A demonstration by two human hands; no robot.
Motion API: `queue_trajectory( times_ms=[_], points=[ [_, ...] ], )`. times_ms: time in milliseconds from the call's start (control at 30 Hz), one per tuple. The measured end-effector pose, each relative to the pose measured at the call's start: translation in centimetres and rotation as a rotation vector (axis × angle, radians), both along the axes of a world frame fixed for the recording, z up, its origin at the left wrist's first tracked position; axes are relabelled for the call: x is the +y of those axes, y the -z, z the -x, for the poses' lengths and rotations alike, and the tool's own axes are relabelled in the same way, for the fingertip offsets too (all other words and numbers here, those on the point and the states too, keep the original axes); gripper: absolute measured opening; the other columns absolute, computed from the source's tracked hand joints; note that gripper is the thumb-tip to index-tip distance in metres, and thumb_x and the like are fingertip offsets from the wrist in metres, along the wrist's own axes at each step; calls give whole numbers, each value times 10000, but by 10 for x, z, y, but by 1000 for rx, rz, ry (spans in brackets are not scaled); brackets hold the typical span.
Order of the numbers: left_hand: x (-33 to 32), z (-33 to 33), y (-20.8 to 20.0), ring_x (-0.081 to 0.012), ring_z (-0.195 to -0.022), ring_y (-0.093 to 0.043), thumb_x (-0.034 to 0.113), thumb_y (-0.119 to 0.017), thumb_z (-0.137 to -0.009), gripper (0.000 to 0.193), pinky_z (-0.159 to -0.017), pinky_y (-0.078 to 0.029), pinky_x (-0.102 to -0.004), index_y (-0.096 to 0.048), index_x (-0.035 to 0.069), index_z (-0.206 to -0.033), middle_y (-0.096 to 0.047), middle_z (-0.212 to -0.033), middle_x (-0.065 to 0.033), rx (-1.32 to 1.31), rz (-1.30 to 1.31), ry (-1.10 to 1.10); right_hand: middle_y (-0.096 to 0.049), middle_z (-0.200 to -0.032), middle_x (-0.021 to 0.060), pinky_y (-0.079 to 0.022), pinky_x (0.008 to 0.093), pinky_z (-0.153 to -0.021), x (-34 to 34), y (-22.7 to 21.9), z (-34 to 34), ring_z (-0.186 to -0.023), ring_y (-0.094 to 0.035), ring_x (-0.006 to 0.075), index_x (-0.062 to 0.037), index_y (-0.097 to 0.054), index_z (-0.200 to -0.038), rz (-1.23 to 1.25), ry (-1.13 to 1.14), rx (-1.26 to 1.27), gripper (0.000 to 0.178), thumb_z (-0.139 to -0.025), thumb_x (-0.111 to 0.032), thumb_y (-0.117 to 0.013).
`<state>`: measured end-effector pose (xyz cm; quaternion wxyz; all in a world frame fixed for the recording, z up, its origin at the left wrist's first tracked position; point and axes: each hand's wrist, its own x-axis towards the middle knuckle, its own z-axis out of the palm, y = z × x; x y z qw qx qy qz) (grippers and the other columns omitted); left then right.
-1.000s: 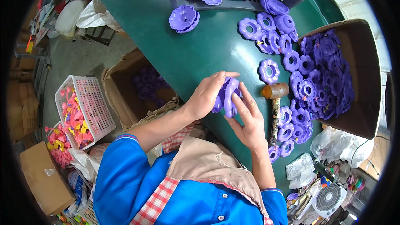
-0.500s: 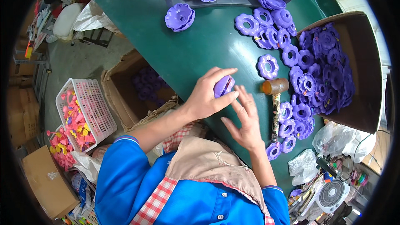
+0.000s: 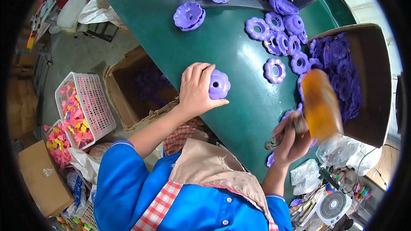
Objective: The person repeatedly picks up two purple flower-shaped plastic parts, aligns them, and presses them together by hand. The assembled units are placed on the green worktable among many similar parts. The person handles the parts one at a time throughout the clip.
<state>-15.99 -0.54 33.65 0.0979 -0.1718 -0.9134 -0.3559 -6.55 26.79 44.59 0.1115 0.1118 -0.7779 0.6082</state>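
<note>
My left hand [image 3: 195, 87] is closed round the edge of a purple flower-shaped plastic part [image 3: 222, 81], which has a dark hole in its middle and rests on the green table [image 3: 231, 124]. The mallet [image 3: 319, 105] is lifted off the table in my right hand [image 3: 294, 139], its amber head smeared by motion and close to the camera. My right fingers wrap the patterned handle. A lone purple flower ring [image 3: 275, 70] lies between the two hands, farther back. Part of the row of rings at the right is hidden behind the mallet and hand.
A cardboard box [image 3: 374, 77] heaped with purple parts stands at the right. A dark crate [image 3: 239, 2] with purple cups is at the back, near stacked cups [image 3: 189, 16]. Left of the table are another carton [image 3: 115, 81] and a white basket [image 3: 92, 107] of pink and yellow pieces.
My right hand has left the purple part, taken the mallet by its handle and raised it. My left hand has brought the purple part down and left onto the table.
</note>
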Motion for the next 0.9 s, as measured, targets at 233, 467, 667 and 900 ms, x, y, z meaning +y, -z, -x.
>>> queue_trajectory(
  times_ms=[233,467,667,900],
  points=[
    [5,-4,4,-388,-1268,-503,430,-1018,-545,1094,-1077,-387,-538,-527,53,-1447,-537,-1346,-142,52,63,-34,-776,-1036,205,-592,363,-764,-49,50,11,-843,-757,221,6,-456,-1603,-390,119,-435,623,-1024,-64,-675],
    [-6,-6,-3,-365,-1255,-579,314,-948,-699,957,-1084,-465,-490,-500,37,-1498,-574,-1363,-178,-154,-308,96,-682,-1250,210,-568,423,-897,8,59,-18,-1022,-692,313,-30,-512,-1577,-794,469,-402,629,-982,-42,-715],
    [-12,-3,-62,-282,-1249,-675,285,-669,-917,688,-1093,-498,-406,-500,24,-1530,-678,-1369,-155,-923,-561,735,-700,-1236,188,-549,445,-972,-55,1,8,-1101,-679,342,14,-656,-1390,-601,41,-61,668,-786,-120,-906],
    [5,-27,-60,-313,-1227,-704,193,-843,-926,506,-1034,-575,-413,-684,-13,-1360,-709,-1355,-206,-359,-720,521,-770,-1039,170,-607,391,-802,-74,17,6,-891,-749,305,27,-731,-1245,-422,91,-103,466,-803,-34,-866]
  ],
)
